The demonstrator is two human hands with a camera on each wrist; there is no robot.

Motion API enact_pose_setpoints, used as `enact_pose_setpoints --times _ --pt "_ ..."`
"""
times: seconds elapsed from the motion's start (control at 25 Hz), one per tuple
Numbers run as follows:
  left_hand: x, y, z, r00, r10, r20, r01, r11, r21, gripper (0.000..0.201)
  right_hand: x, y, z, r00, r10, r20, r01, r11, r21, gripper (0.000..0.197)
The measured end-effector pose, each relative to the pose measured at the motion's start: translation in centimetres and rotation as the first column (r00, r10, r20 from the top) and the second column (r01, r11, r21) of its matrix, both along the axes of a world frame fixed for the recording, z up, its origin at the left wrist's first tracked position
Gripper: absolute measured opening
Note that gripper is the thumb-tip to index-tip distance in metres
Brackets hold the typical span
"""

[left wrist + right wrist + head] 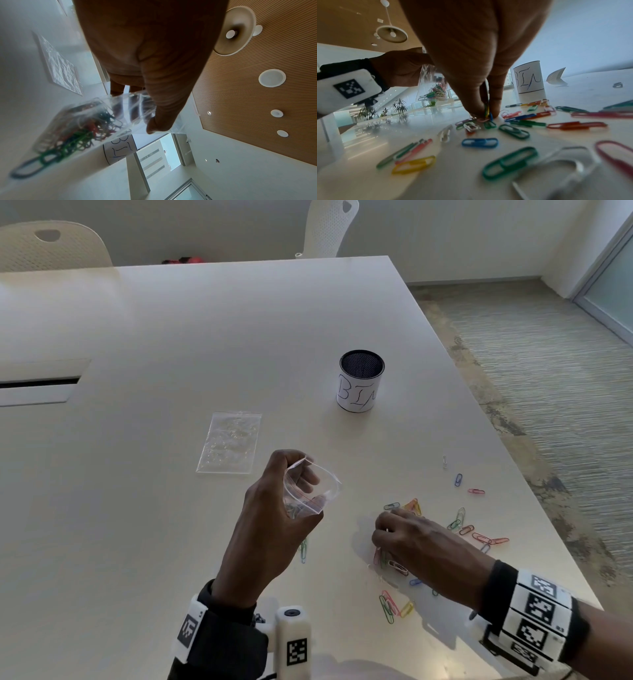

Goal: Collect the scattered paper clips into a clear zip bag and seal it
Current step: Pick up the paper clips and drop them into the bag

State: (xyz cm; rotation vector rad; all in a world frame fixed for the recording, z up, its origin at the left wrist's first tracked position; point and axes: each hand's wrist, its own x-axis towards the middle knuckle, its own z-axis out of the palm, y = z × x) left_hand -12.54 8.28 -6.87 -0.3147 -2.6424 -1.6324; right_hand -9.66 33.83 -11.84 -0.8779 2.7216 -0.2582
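My left hand (pixel 274 508) holds a small clear zip bag (pixel 310 489) above the table with its mouth held wide; thumb and fingers (pixel 159 119) curl round its top. Several coloured paper clips (pixel 82 129) lie in the bag's bottom. My right hand (pixel 404 539) is down on the table to the right, thumb and fingers (pixel 474 106) pinching a small bunch of clips (pixel 488 115) at the surface. Many coloured clips (pixel 479 537) lie scattered around that hand, some partly hidden under it, with more (pixel 390 606) nearer me.
A black mesh cup with a white paper label (pixel 360 381) stands beyond the clips. A second clear bag (pixel 230 442) lies flat to the left of it. The table's right edge (pixel 534 501) runs close to the clips. Two white chairs stand at the far side.
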Motion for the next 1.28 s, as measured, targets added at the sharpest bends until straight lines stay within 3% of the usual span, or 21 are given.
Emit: enact_pose_setpoints --times 0.12,0.28,0.36,0.44,0.56,0.64,0.8,1.04,1.16,1.28 --pt "0.2 0.0 0.0 1.0 -0.001 -0.005 0.001 1.0 -0.004 0.048 -0.8 -0.4 -0.3 0.999 -0.038 -0.008 0.038 0.998 -0.046 0.011" --pt "0.5 -0.1 -0.1 1.0 0.001 -0.003 -0.001 1.0 0.003 0.047 -2.0 0.0 0.0 0.966 -0.228 0.119 0.25 0.944 -0.218 0.007" --pt "0.8 0.0 -0.2 1.0 0.0 0.002 0.0 1.0 0.004 0.046 -2.4 0.1 1.4 0.91 -0.344 0.231 0.408 0.838 -0.361 0.007" --pt "1.0 0.2 -0.3 1.0 0.0 0.003 0.0 1.0 -0.001 0.046 -2.7 -0.4 4.1 0.85 -0.397 0.346 0.526 0.673 -0.519 0.008" --pt "1.3 0.4 -0.4 1.0 -0.009 -0.019 0.009 1.0 -0.016 0.047 -2.5 -2.3 9.2 0.839 -0.356 0.412 0.54 0.45 -0.711 0.01" --pt "1.5 0.6 -0.3 0.999 -0.021 -0.027 0.021 1.0 -0.022 0.045 -2.2 -4.0 11.3 0.864 -0.347 0.364 0.486 0.39 -0.782 0.01" --pt "1.8 0.7 0.0 0.999 -0.028 -0.028 0.027 0.999 -0.037 0.047 -1.9 -6.9 11.3 0.914 -0.352 0.2 0.356 0.463 -0.812 0.01" --pt "2.1 0.3 0.2 1.0 -0.021 -0.001 0.021 0.999 -0.039 0.056 -1.5 -7.2 11.0 0.96 -0.258 0.106 0.251 0.634 -0.731 0.01" --pt "2.0 0.4 0.2 0.999 -0.026 -0.019 0.025 0.999 -0.039 0.05 -1.4 -6.7 12.0 0.962 -0.259 0.085 0.237 0.638 -0.732 0.012" --pt "1.9 0.6 0.1 0.999 -0.038 -0.019 0.038 0.999 -0.012 0.045 -2.2 -4.8 12.8 0.934 -0.351 0.069 0.279 0.594 -0.754 0.01"
